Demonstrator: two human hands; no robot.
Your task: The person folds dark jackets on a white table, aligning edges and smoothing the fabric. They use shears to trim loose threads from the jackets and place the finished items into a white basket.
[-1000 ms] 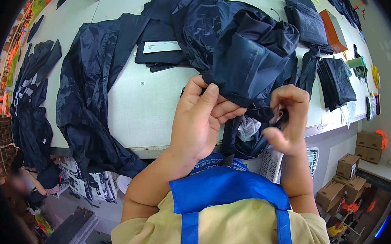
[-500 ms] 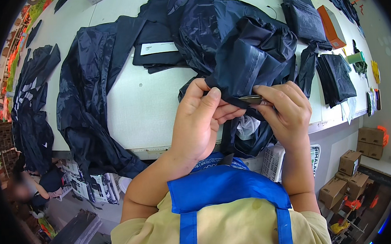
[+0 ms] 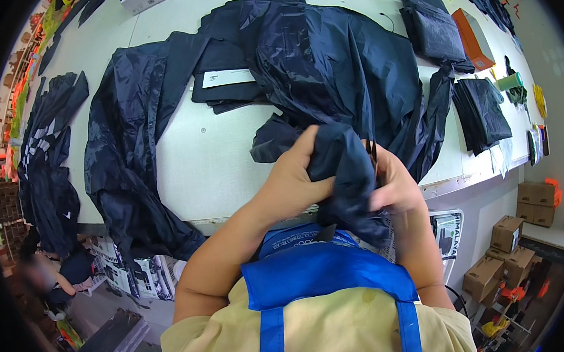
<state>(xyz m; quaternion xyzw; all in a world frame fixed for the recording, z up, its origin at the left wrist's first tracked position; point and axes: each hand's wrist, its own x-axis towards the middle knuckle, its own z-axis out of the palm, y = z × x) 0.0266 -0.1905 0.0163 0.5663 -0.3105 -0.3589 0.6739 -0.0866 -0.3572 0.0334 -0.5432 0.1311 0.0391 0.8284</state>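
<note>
A bunched part of a dark navy garment [image 3: 348,165] is gripped by my left hand [image 3: 298,178], its fingers closed and partly covered by the cloth. My right hand [image 3: 397,185], a little blurred, is closed around small thread snips [image 3: 372,154]. Their dark blades point up and away from me, right beside the bunched cloth. More glossy navy fabric [image 3: 333,63] spreads over the table beyond both hands, with a loose dark fold [image 3: 273,138] near my left wrist.
A pale table [image 3: 198,174] carries other dark garments [image 3: 130,121] at left, a white paper slip [image 3: 227,78], folded dark pieces [image 3: 482,115] and an orange box [image 3: 474,38] at right. White crates [image 3: 447,230] stand below the table edge. Another person [image 3: 55,274] sits at far left.
The gathered cloth has come down toward me, uncovering the fabric behind it. My right hand has moved slightly lower, and the snips have turned from lying sideways to pointing away from me.
</note>
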